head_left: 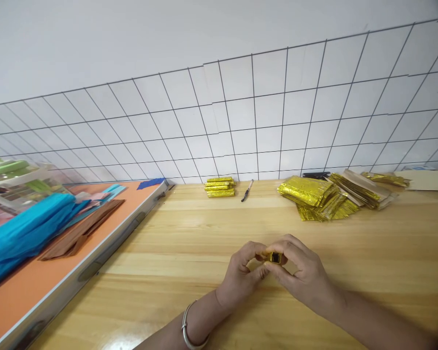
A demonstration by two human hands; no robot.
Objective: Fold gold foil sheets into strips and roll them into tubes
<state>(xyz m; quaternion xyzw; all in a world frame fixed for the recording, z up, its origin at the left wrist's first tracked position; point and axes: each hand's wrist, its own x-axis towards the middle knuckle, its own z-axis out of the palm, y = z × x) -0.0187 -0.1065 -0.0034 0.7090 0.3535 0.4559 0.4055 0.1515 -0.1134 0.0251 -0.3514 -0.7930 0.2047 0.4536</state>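
Between my two hands, above the wooden table [175,243], is a small gold foil tube [275,257] with its dark open end turned towards me. My left hand [243,272] pinches it from the left with thumb and forefinger; a metal bangle [185,325] circles that wrist. On the other side, my right hand [301,270] grips it between curled fingers and thumb. The fingers cover much of the tube. Further back lie several rolled gold foil tubes [220,187] in a small stack, with a pen [247,191] beside them.
Gold foil sheets [310,192] are piled at the back right, near a black object [316,175] and beige card [425,180]. To the left, an orange board [95,243] with a raised edge carries blue material [29,228] and brown strips [83,231]. A tiled wall [270,116] bounds the table.
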